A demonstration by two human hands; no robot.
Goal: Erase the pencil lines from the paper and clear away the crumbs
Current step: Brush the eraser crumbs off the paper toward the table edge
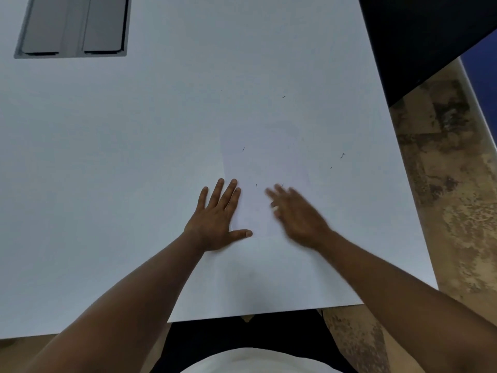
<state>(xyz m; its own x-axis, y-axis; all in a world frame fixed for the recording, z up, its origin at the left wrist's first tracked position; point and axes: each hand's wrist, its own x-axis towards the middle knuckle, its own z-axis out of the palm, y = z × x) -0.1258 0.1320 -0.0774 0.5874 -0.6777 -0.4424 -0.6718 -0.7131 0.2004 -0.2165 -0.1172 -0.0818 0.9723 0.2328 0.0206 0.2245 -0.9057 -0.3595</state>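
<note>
A white table is filling most of the frame, its near edge running along the bottom and its right edge slanting down the right side. A grey recessed panel is sitting flush in the tabletop at the upper left. A pale sheet of paper is lying flat right of centre. Small dark crumbs are lying scattered on the paper and on the bare tabletop to its right and above. The left hand is resting flat, fingers spread, on the paper's lower left edge.

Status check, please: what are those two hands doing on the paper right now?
Left hand flat, pinning the white paper sheet. Right hand open, blurred, over the sheet. Dark eraser crumbs on sheet and white table. Nothing in the way.
</note>
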